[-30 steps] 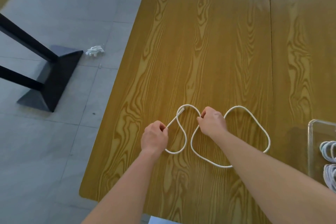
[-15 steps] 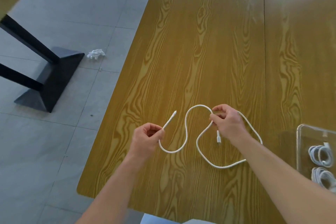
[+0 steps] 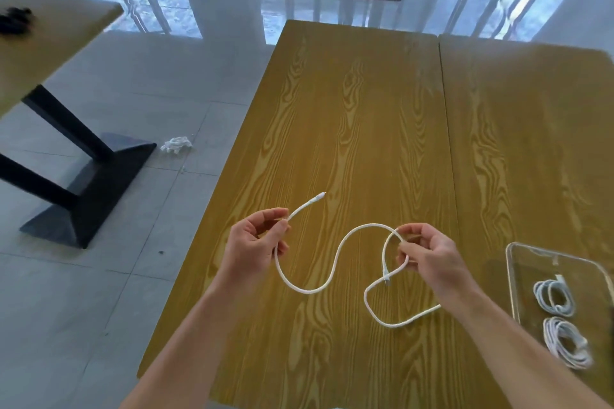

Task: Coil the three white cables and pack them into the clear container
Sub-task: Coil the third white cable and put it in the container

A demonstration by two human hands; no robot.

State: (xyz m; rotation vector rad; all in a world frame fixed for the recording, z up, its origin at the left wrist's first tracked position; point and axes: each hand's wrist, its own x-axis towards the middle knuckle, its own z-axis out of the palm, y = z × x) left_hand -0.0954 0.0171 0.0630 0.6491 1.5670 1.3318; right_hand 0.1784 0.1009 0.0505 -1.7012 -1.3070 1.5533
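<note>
A loose white cable (image 3: 335, 257) hangs in an S-curve between my hands above the wooden table (image 3: 365, 129). My left hand (image 3: 255, 242) pinches it near one end, and that plug sticks up and to the right. My right hand (image 3: 428, 256) pinches a small loop of the cable near the other end, whose plug dangles below my fingers. The rest of the cable curves down under my right wrist. At the right edge sits the clear container (image 3: 518, 262) with two coiled white cables (image 3: 555, 297) inside it.
The table's left edge runs diagonally close to my left arm, with grey tiled floor beyond it. A second table on a black stand (image 3: 83, 183) is at the left. A crumpled white scrap (image 3: 176, 144) lies on the floor.
Both hands have lifted the cable off the table. My right hand has folded the cable into a small loop. The view has tilted up, showing more floor and the table's far edge.
</note>
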